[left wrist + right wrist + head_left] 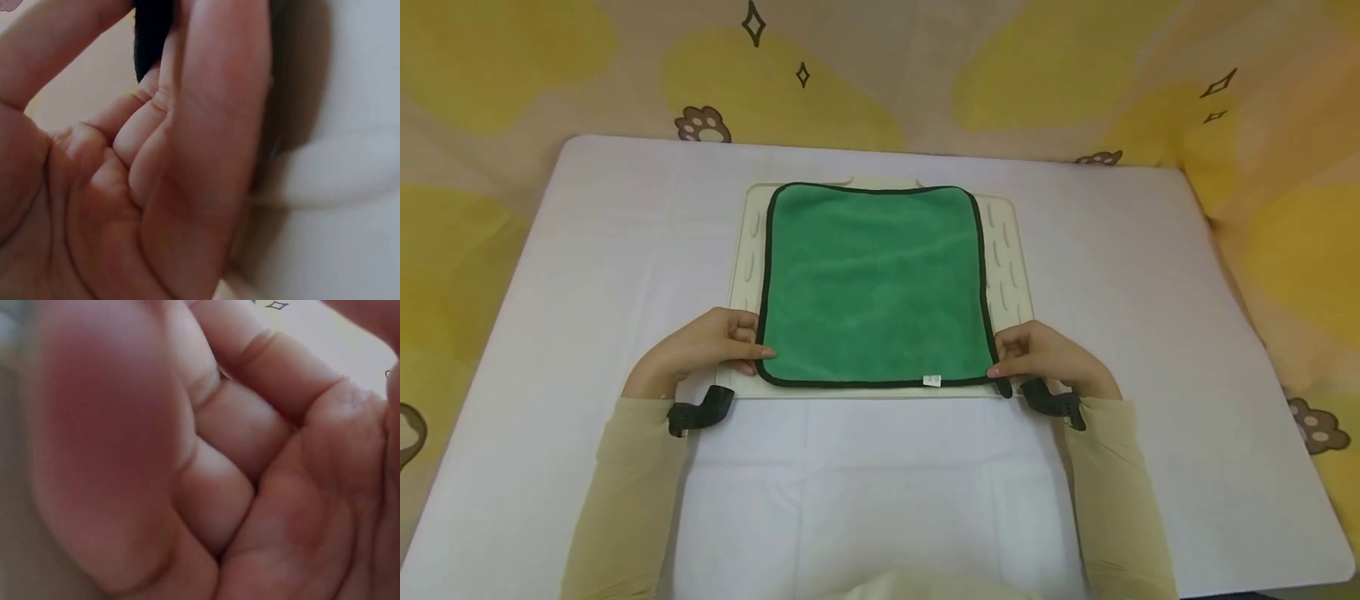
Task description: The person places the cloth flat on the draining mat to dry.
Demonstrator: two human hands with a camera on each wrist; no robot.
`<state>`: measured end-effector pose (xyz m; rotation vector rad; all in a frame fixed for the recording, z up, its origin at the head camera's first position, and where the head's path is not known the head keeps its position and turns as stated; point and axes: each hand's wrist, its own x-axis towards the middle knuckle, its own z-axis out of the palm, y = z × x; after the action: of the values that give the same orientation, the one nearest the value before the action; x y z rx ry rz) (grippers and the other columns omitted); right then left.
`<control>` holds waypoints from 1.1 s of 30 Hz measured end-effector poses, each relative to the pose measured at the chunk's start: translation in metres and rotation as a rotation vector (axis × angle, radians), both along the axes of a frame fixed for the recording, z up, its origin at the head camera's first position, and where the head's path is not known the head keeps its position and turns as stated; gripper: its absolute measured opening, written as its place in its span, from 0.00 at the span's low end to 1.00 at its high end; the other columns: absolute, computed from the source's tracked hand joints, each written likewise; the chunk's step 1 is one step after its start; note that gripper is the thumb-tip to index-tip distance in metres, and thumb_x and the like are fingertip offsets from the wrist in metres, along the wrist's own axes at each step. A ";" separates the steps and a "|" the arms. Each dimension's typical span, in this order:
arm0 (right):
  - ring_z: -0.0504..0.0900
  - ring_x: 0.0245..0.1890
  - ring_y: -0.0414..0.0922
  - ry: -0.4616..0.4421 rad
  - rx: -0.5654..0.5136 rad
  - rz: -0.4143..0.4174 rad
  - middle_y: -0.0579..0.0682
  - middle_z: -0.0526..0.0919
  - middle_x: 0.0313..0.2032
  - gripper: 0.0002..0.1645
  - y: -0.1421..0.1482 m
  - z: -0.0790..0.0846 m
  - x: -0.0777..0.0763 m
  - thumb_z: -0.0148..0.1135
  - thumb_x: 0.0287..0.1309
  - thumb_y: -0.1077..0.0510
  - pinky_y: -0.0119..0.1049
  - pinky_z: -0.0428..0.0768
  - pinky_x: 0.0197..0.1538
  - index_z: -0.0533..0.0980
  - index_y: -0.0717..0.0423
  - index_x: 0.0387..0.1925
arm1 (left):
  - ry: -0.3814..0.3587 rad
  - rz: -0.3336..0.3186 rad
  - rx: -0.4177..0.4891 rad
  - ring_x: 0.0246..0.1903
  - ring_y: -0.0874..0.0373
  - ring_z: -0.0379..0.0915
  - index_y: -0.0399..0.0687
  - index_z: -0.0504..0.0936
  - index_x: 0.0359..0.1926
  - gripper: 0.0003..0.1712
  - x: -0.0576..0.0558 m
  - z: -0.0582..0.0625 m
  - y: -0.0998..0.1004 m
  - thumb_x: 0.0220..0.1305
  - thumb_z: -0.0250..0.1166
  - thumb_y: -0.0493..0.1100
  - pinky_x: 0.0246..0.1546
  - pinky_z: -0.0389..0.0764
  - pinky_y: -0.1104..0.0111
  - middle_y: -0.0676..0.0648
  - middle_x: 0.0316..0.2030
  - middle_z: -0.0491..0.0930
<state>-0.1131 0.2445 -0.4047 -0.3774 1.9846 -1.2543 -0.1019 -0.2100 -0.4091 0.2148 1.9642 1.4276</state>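
A green cloth (876,283) with a dark edging lies spread flat in the head view, a small white tag (932,381) on its near edge. At the cloth's near left corner my left hand (715,342) pinches the edge, thumb on top and fingers curled beneath. My right hand (1045,354) pinches the near right corner the same way, and a bit of dark edging hangs out below it. The left wrist view shows curled fingers (212,125) beside a strip of the dark edging (153,37). Curled fingers (219,425) fill the right wrist view, and the cloth is hidden there.
Under the cloth lies a cream ridged board (1003,250), its borders showing on both sides. It rests on a white-covered table (865,483). A yellow patterned curtain (880,75) stands behind and at the sides. Black wrist mounts (700,410) sit by both hands.
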 end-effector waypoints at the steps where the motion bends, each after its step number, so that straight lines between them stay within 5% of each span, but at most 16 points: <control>1: 0.61 0.15 0.35 0.003 -0.008 0.003 0.41 0.60 0.13 0.21 0.000 0.000 0.000 0.66 0.54 0.65 0.28 0.66 0.20 0.62 0.66 0.19 | -0.002 0.000 0.006 0.20 0.59 0.76 0.42 0.57 0.23 0.22 0.000 0.000 -0.001 0.59 0.65 0.33 0.31 0.81 0.69 0.52 0.16 0.57; 4: 0.56 0.15 0.35 0.012 -0.020 0.014 0.40 0.55 0.14 0.24 -0.001 0.000 0.001 0.66 0.54 0.65 0.28 0.61 0.20 0.59 0.65 0.17 | -0.009 0.002 0.014 0.20 0.59 0.76 0.41 0.58 0.24 0.21 0.001 -0.001 -0.001 0.59 0.65 0.33 0.31 0.81 0.69 0.52 0.16 0.58; 7: 0.61 0.14 0.35 0.023 -0.017 0.018 0.40 0.57 0.14 0.25 0.000 -0.001 0.002 0.65 0.55 0.65 0.28 0.64 0.20 0.59 0.64 0.16 | -0.016 0.003 0.014 0.20 0.59 0.76 0.41 0.58 0.24 0.21 0.002 -0.002 -0.001 0.59 0.65 0.33 0.31 0.81 0.69 0.52 0.16 0.58; 10: 0.72 0.16 0.36 0.007 -0.026 0.005 0.41 0.65 0.13 0.22 0.001 -0.002 0.002 0.64 0.57 0.64 0.27 0.70 0.22 0.61 0.64 0.17 | -0.013 0.002 0.012 0.20 0.59 0.76 0.42 0.58 0.24 0.22 0.002 -0.003 -0.002 0.59 0.65 0.34 0.31 0.81 0.69 0.52 0.16 0.58; 17: 0.75 0.18 0.39 -0.025 -0.110 -0.015 0.54 0.81 0.21 0.17 0.004 0.001 0.003 0.60 0.60 0.64 0.30 0.76 0.23 0.66 0.67 0.20 | 0.017 -0.010 0.009 0.21 0.57 0.78 0.42 0.57 0.24 0.22 0.001 -0.005 -0.002 0.59 0.65 0.34 0.32 0.81 0.68 0.52 0.15 0.59; 24: 0.83 0.25 0.46 -0.010 -0.151 -0.003 0.54 0.81 0.21 0.16 0.005 0.001 0.003 0.60 0.60 0.67 0.38 0.82 0.29 0.65 0.68 0.21 | 0.025 -0.013 0.007 0.21 0.57 0.78 0.43 0.57 0.24 0.22 0.000 -0.006 -0.003 0.59 0.65 0.34 0.32 0.81 0.68 0.53 0.15 0.58; 33: 0.80 0.21 0.47 -0.036 -0.097 0.019 0.53 0.80 0.21 0.14 0.004 -0.001 0.003 0.63 0.55 0.68 0.39 0.81 0.28 0.65 0.65 0.23 | 0.020 -0.026 -0.002 0.22 0.54 0.80 0.42 0.58 0.24 0.21 0.001 -0.003 -0.003 0.59 0.64 0.33 0.31 0.81 0.67 0.49 0.15 0.65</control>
<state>-0.1098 0.2488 -0.4060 -0.4172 1.8902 -1.3401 -0.1011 -0.2131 -0.4117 0.2539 1.9720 1.4113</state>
